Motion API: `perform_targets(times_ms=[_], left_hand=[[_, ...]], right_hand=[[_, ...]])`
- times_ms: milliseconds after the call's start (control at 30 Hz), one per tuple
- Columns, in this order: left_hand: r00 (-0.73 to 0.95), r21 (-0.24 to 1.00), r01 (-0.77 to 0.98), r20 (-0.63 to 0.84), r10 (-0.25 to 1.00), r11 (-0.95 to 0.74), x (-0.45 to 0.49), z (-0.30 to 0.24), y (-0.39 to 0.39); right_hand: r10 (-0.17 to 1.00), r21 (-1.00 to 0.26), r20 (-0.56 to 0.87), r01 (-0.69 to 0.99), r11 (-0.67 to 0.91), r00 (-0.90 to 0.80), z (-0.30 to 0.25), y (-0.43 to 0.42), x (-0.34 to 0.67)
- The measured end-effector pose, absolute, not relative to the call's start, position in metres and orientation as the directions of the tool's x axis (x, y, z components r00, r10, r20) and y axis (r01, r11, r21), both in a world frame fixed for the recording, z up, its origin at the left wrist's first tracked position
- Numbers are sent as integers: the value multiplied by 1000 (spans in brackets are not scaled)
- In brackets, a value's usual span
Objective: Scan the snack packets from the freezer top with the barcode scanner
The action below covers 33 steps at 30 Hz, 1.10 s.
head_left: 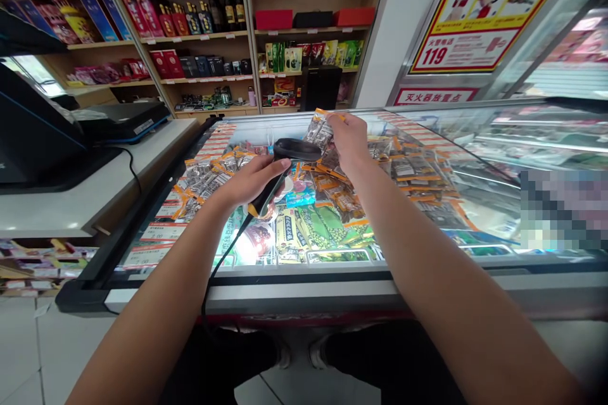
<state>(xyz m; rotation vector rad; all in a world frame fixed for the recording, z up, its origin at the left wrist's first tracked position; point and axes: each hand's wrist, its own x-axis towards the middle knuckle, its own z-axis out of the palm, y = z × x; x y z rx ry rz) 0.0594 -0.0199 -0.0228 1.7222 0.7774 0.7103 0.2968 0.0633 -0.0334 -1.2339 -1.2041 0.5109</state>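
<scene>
My left hand (259, 178) is closed around the handle of a black corded barcode scanner (297, 149), its head pointing right over the freezer's glass top. With my right hand (350, 138) I grip a small snack packet (319, 129) with silver-grey printing and orange edges, held up just beyond the scanner's head. Beneath my right hand lie more orange-edged packets (339, 193) on the glass. A heap of similar packets (206, 177) sits left of my left hand. Further right, several packets (413, 171) lie in a clear plastic bag.
A chest freezer (304, 291) with a glass top stands before me, green ice-cream packs (327, 224) inside. The scanner's cord (230, 247) hangs over its front edge. A counter (109, 183) with a black machine is at left. Stocked shelves (199, 38) stand behind.
</scene>
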Motion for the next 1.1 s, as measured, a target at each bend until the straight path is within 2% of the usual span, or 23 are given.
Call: perform_targets(times_ms=[100, 167, 233, 267, 333, 400, 433, 500, 533, 567, 633, 733, 800, 967, 1100], left_hand=[[575, 970, 111, 113, 810, -215, 55, -19, -18], [504, 969, 65, 174, 846, -238, 49, -14, -15], [374, 962, 13, 250, 893, -274, 44, -9, -10], [294, 955, -11, 288, 911, -298, 41, -7, -7], [137, 935, -49, 354, 925, -351, 37, -4, -2], [1, 910, -80, 409, 913, -407, 34, -3, 3], [-55, 897, -93, 428, 902, -431, 33, -3, 5], [-139, 880, -110, 447, 884, -462, 32, -3, 7], [-165, 877, -113, 447, 879, -467, 32, -3, 8], [-180, 877, -111, 445, 878, -467, 31, -3, 8], [-190, 884, -104, 433, 881, -457, 31, -3, 8], [-195, 888, -115, 420, 886, -446, 31, -4, 8], [-191, 885, -121, 425, 885, -451, 33, -5, 8], [-171, 876, -125, 444, 880, -466, 37, -7, 6], [-163, 881, -144, 427, 889, -450, 39, -6, 5]], right_hand=[[844, -930, 360, 231, 287, 398, -25, 52, 297], [876, -916, 336, 336, 219, 346, -20, 47, 301], [896, -845, 330, 517, 139, 298, -17, 42, 304], [883, -781, 365, 613, 117, 296, -17, 41, 303], [807, -618, 524, 774, 139, 274, -18, 37, 292], [727, -479, 669, 838, 261, 155, -23, 29, 268], [730, -448, 682, 820, 357, 55, -28, 24, 252], [794, -510, 577, 675, 533, -192, -41, 10, 215], [809, -545, 498, 613, 572, -312, -49, 2, 196], [814, -566, 422, 586, 580, -399, -57, -7, 178], [807, -524, 320, 617, 587, -496, -73, -22, 148], [832, -346, 292, 759, 552, -472, -90, -35, 121], [850, -290, 282, 805, 517, -444, -94, -36, 115], [870, -277, 234, 828, 488, -434, -92, -29, 116], [870, -324, 221, 808, 492, -441, -89, -28, 115]])
